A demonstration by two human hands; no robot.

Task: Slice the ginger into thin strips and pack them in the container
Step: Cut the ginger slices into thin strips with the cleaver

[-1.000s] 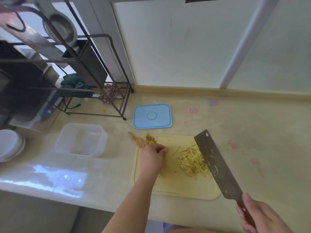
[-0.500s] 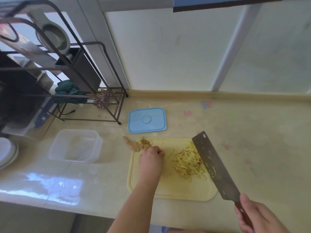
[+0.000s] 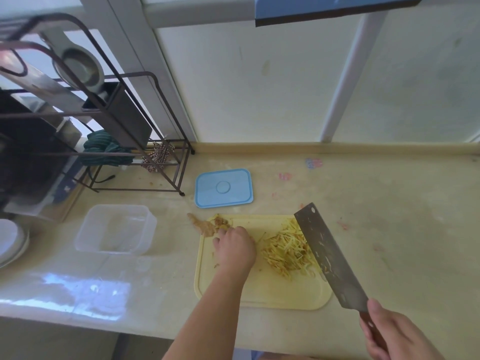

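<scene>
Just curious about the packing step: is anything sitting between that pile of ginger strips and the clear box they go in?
Only the left hand, resting on the board between the strips and the box. The counter between them is bare.

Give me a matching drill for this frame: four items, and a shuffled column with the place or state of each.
1. cleaver
2. blue lid
3. clear container
4. ginger strips

A. empty, left of the cutting board
B. piled on the cutting board
C. flat on the counter behind the board
D. held in the right hand

Pairs: 1-D, 2-C, 3-A, 4-B
</scene>
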